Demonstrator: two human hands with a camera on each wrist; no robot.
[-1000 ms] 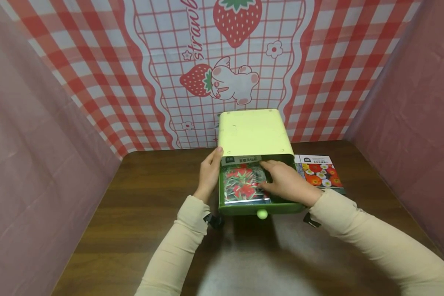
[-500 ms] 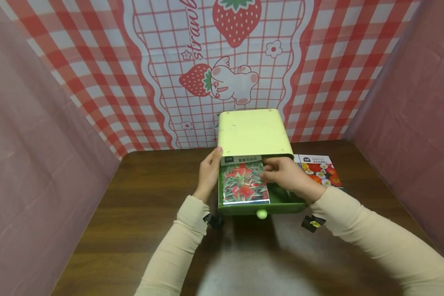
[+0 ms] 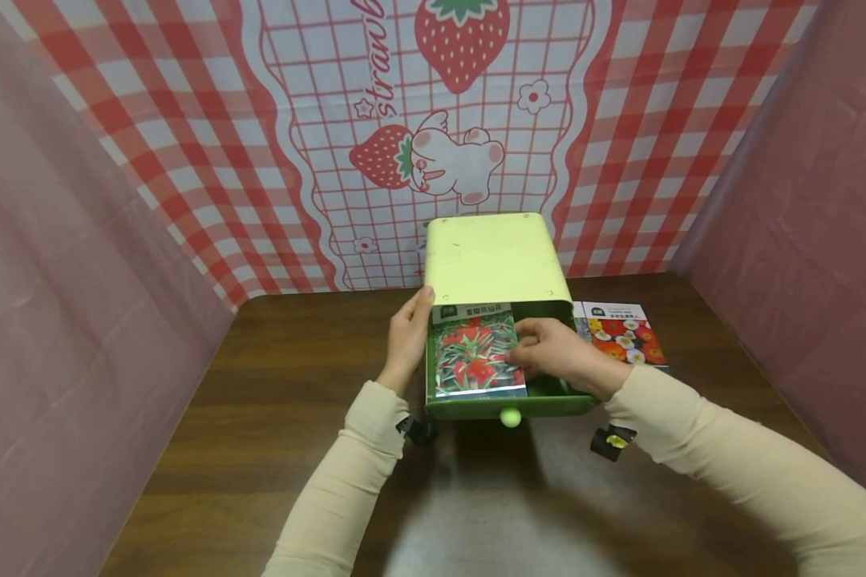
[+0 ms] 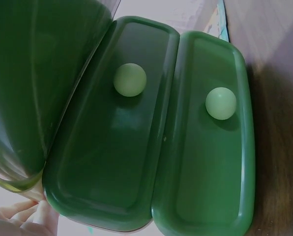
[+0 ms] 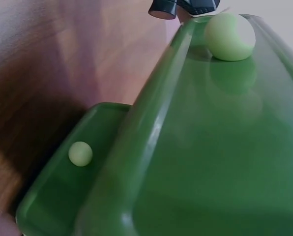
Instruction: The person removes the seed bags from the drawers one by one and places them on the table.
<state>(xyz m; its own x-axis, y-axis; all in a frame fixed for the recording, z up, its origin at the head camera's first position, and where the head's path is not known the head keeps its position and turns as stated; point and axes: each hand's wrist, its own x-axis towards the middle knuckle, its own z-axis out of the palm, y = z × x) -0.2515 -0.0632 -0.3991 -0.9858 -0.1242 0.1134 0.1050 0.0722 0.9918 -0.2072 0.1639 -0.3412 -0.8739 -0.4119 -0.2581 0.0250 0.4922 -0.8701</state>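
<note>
1. Red-flowered packet (image 3: 472,357): lying face up in the pulled-out top drawer (image 3: 462,411) of the yellow-green box (image 3: 494,256), keeping to the left part and leaving a gap at right. Apparently stretching lengthwise from front to back, pointing its header toward the box.
2. Sitting between the two hands: near the left hand (image 3: 406,340) across the drawer wall, and directly leftward of the right hand (image 3: 563,353), so touching the nearer one.
3. Right hand: reaching in over the drawer's right side, curling its fingers and seemingly pinching the packet's right edge with thumb and finger; partly hiding the contact, so not showing how firmly.
4. Left hand: pressing extended fingers against the box's left front corner, outside the drawer, touching no packet.
5. Any coming move: probably turning on that right edge facing the right hand, and on the gap beside it giving finger room.
6. Header writing: seemingly reading 重瓣凤仙花, beside a dark logo too small for reading.
7. Poppy-like packet (image 3: 626,336): lying on the bench (image 3: 274,401) right of the box, showing orange, red and white flowers, a similar dark logo and Chinese characters too blurred for sure reading.
8. Wall cloth (image 3: 433,104): spelling "strawb" sideways, running off the top.
9. Lower drawer fronts (image 4: 112,147): showing no writing in the left wrist view.
</note>
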